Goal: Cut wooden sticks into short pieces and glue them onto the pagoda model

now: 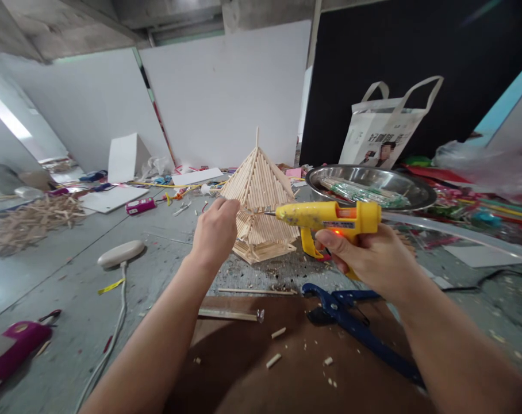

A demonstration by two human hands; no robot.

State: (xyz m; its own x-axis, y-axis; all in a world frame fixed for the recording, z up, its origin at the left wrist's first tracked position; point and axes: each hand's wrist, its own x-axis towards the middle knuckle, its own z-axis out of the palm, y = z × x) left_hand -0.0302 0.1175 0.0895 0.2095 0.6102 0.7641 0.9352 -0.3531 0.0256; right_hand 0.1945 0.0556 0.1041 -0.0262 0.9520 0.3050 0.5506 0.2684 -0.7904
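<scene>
A yellow hot glue gun (325, 218) is gripped in my right hand (367, 259), its nozzle pointing left and a small red light glowing on its side. Its tip is at the middle of a pagoda-like model (261, 190) built of thin wooden sticks, with a pointed roof and a lower tier. At the model's left side, my left hand (215, 230) has its fingers closed in a pinch, and what lies between them is hidden. A long clear glue stick (459, 233) trails from the back of the gun. Below the right hand lies a blue cutter (347, 316).
Cut stick pieces (273, 360) lie on a brown board (244, 379) in front. On the right are a steel basin (420, 192) with packaged sticks and a white bag (373, 132). Left are a stick pile (32, 221), a white corded device (121, 253) and magenta glue guns (17, 348).
</scene>
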